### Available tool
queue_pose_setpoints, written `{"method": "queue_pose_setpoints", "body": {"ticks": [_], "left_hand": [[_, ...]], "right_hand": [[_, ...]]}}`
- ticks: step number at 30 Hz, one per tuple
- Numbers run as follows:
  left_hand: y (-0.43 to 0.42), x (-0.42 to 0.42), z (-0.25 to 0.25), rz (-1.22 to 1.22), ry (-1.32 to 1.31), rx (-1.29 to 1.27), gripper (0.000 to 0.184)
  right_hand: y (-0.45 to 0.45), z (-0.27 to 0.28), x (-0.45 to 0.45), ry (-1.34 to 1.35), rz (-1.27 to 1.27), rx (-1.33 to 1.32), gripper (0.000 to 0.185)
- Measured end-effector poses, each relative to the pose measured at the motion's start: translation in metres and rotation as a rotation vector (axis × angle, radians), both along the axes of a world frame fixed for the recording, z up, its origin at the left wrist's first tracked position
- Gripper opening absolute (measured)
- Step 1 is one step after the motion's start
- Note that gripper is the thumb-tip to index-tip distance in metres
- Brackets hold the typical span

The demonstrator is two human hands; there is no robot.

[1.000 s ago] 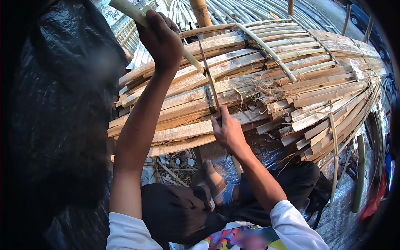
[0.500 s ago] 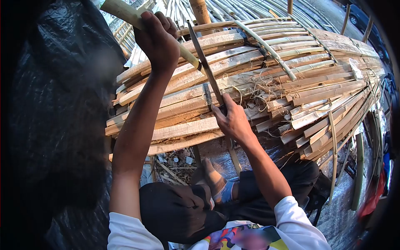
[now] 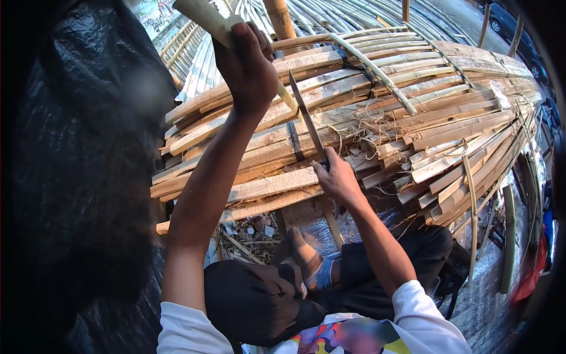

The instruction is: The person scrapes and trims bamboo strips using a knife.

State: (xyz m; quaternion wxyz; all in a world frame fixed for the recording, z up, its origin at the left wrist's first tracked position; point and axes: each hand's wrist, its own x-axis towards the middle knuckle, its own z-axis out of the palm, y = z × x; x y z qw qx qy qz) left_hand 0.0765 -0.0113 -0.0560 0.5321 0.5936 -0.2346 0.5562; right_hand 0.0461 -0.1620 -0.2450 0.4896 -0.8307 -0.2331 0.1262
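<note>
My left hand (image 3: 249,71) is raised at the upper middle, fingers wrapped round a pale bamboo pole (image 3: 203,20). The pole slants from the upper left down to the right, its lower end beside the blade. Lower and to the right, my right hand (image 3: 339,176) is closed on the dark handle of a long knife (image 3: 308,121). The blade points up and to the left and crosses close to the pole's lower end; I cannot tell whether they touch. Beneath both hands lies a stack of split bamboo strips (image 3: 265,162).
Curly shavings (image 3: 374,127) lie on the stack. A black plastic sheet (image 3: 82,159) hangs at the left. An upright bamboo post (image 3: 279,26) stands behind, with many long poles (image 3: 348,15) beyond it. A dark car (image 3: 513,35) is at the upper right.
My left hand has moved right with the bamboo pole, and the pole's lower end is further right and lower. The knife has shifted slightly right and down with my right hand.
</note>
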Motion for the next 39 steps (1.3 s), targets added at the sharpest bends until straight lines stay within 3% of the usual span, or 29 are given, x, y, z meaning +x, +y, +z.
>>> {"method": "queue_pose_setpoints", "body": {"ticks": [6,7,10,11,14,19,23,25,26,28,32,34,39], "left_hand": [[0.007,0.002,0.004,0.190,0.031,-0.110,0.041],[0.010,0.001,0.003,0.175,0.032,-0.096,0.033],[0.006,-0.004,0.000,0.179,0.044,-0.122,0.027],[0.007,-0.006,0.000,0.170,0.053,-0.145,0.028],[0.017,-0.011,-0.001,0.094,0.092,-0.136,0.031],[0.008,-0.011,0.000,0.159,0.072,-0.108,0.033],[0.005,-0.015,0.002,0.190,0.086,-0.181,0.038],[0.010,-0.017,0.003,0.180,0.096,-0.197,0.043],[0.010,-0.017,0.001,0.175,0.097,-0.187,0.043],[0.009,-0.017,0.001,0.148,0.093,-0.150,0.029],[0.002,-0.013,0.001,0.194,0.100,-0.176,0.026],[0.002,-0.015,0.001,0.202,0.108,-0.195,0.026],[0.012,-0.019,0.001,0.247,0.117,-0.224,0.026]], "right_hand": [[0.003,0.074,-0.030,-0.021,0.046,0.322,0.034],[0.005,0.076,-0.034,-0.018,0.069,0.392,0.033],[0.028,0.016,-0.036,-0.102,-0.028,0.340,0.031],[0.027,0.006,-0.032,-0.015,-0.041,0.256,0.029],[0.017,0.002,-0.019,0.002,-0.024,0.237,0.028],[0.009,0.068,-0.047,-0.080,0.057,0.422,0.027],[0.030,0.023,-0.049,-0.172,0.024,0.492,0.026],[0.032,-0.004,-0.036,0.003,-0.054,0.189,0.025],[0.030,-0.015,-0.029,-0.004,-0.073,0.226,0.025],[0.021,-0.003,-0.029,0.012,-0.031,0.169,0.026],[0.025,0.037,-0.053,-0.108,-0.004,0.403,0.029],[0.033,0.031,-0.054,-0.179,0.015,0.525,0.028],[0.032,-0.010,-0.036,0.007,-0.054,0.263,0.026]]}}
